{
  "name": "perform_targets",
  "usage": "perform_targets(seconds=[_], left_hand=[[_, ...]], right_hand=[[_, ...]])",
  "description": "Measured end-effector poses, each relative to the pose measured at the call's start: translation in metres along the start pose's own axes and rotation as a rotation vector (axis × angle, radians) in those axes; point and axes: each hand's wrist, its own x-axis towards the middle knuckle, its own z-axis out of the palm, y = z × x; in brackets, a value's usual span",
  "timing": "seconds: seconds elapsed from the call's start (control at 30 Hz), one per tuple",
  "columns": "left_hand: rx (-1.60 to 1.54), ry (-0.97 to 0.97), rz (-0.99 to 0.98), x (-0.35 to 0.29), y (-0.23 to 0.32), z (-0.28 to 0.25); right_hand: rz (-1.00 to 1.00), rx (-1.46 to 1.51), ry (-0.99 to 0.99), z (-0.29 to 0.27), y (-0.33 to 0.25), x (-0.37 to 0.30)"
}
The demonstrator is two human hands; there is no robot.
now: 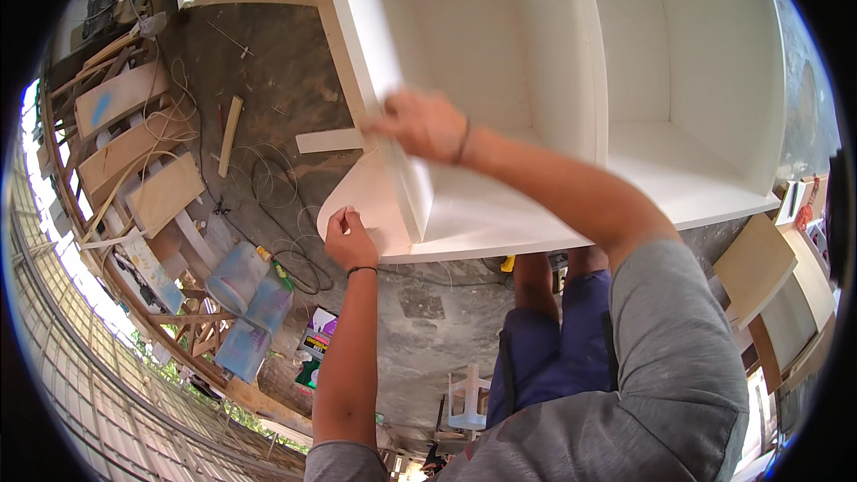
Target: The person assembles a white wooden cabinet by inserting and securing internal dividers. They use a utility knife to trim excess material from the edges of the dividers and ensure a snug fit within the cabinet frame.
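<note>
A large white cabinet (464,36) with open compartments stands before me, and a pale rounded shelf panel (388,192) juts from its left side. My left hand (350,241) is closed over that panel near its curved edge, fingers curled and thumb drawn in; whatever it pinches is hidden. Higher up, my right hand (421,125) is smeared by motion at the cabinet's upright front edge. Its fingers look curled, but I cannot make out anything in them. A white strip (328,140) ends beside the right hand; whether they touch, I cannot tell.
Stacked wooden boards (134,138) line the left. Loose cable (277,187) and a narrow wood strip (229,136) lie on the concrete floor. A paint-stained blue stool (254,326) is at lower left, a small pale stool (469,397) lower centre. More boards (754,272) lean at right.
</note>
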Motion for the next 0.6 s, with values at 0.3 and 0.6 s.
perform_targets(seconds=[0.3, 0.6], left_hand=[[0.016, -0.005, -0.007, 0.003, 0.002, -0.001], [0.059, 0.010, -0.030, -0.002, 0.013, -0.004]], right_hand=[[0.141, -0.277, 0.303, -0.045, 0.070, 0.107], [-0.117, -0.349, 0.035, -0.017, 0.025, 0.052]])
